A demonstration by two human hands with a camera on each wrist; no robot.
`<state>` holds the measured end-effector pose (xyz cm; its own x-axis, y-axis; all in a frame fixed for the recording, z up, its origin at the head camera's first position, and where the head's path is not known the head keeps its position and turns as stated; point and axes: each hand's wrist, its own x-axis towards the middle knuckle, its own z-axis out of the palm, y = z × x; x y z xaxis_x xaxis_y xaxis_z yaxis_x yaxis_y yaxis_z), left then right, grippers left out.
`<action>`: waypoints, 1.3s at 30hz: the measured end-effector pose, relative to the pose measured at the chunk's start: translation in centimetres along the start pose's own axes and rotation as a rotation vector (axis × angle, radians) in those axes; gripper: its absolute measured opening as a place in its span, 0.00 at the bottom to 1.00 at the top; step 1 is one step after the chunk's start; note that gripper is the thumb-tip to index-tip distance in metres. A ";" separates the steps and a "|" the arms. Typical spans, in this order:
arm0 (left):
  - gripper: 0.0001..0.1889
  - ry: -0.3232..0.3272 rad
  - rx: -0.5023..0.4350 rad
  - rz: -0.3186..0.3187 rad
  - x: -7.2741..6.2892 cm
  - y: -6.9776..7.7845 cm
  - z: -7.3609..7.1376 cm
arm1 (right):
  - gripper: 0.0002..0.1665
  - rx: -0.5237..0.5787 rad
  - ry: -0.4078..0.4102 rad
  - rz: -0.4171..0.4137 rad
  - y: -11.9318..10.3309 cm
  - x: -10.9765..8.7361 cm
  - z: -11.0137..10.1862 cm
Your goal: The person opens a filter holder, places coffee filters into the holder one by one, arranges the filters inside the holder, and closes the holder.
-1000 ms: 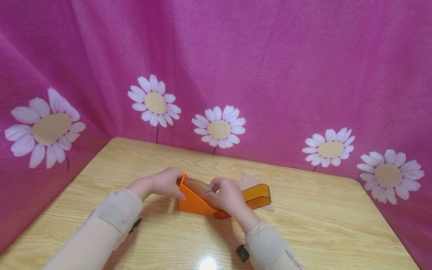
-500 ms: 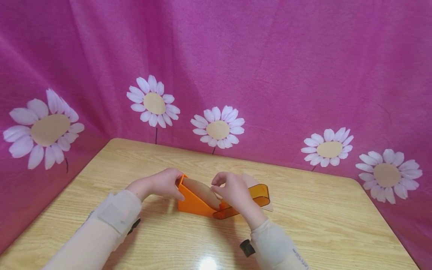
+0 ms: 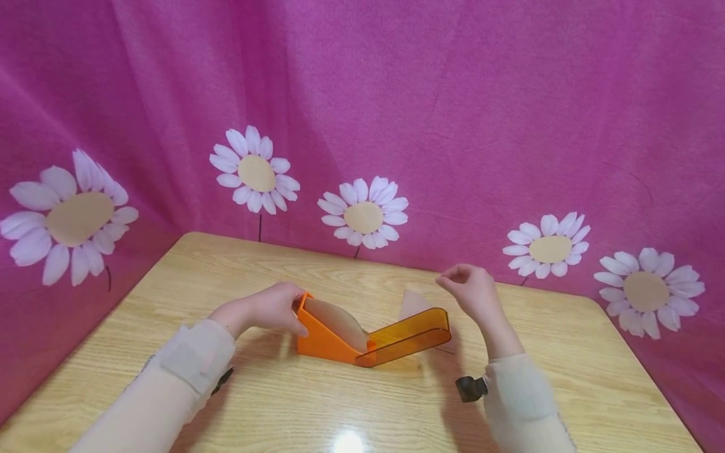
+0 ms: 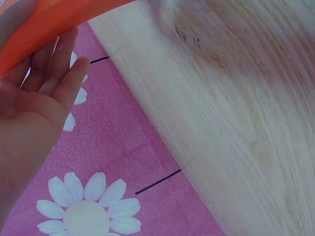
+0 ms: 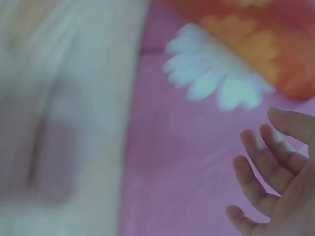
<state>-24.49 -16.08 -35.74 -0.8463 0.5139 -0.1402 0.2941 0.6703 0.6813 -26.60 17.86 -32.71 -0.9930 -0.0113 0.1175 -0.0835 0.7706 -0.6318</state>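
Orange wedge-shaped case (image 3: 325, 338): mid-table, brown paper (image 3: 338, 319) inside, open wood before it to the edge of the table (image 3: 266, 402).
Amber lid (image 3: 413, 338): slants out rightward.
Left hand (image 3: 270, 308): grips the case's tall end.
Right hand (image 3: 474, 294): free, fingers loosely bent, raised beside the lid.

An orange holder (image 3: 320, 338) of tan sheets (image 3: 338, 321) stands on the table (image 3: 272, 402), its see-through amber lid (image 3: 409, 340) open.

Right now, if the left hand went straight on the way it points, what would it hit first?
The orange holder, which the left hand already touches; then probably the brown sheet inside, though depth's unclear.
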 end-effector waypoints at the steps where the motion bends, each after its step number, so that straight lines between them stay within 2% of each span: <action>1: 0.15 0.000 0.000 -0.004 0.0 0.0 0.0 | 0.16 -0.029 -0.019 0.016 0.8 0.2 0.1; 4: 0.15 0.000 0.001 -0.006 0.0 -0.1 0.0 | 0.17 -0.124 -0.100 0.058 2.6 0.6 0.9; 9: 0.15 0.001 0.005 -0.002 0.0 -0.1 0.0 | 0.17 -0.267 -0.210 0.080 4.2 1.4 2.9; 15: 0.14 0.005 0.017 0.004 0.2 -0.1 0.1 | 0.13 -0.313 -0.237 0.092 5.4 1.3 4.5; 18: 0.14 0.001 0.018 0.002 0.2 -0.1 0.2 | 0.09 -0.300 -0.218 0.097 5.7 1.1 4.8; 25: 0.14 0.001 0.014 -0.045 0.2 0.0 0.1 | 0.08 -0.176 -0.221 0.132 6.1 1.1 5.0; 28: 0.14 -0.004 0.011 -0.048 0.2 0.1 0.1 | 0.06 -0.186 -0.230 0.116 6.2 1.2 5.0; 34: 0.14 -0.002 0.000 -0.031 0.0 0.2 0.0 | 0.13 -0.209 -0.225 0.132 6.8 1.6 4.7; 39: 0.15 -0.001 -0.001 -0.026 0.0 0.2 0.0 | 0.19 -0.093 -0.200 0.150 7.1 2.0 3.9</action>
<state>-24.44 -15.95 -35.58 -0.8532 0.4968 -0.1591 0.2713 0.6831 0.6781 -29.53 20.79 -39.96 -0.9912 -0.0114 -0.1317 0.0644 0.8283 -0.5566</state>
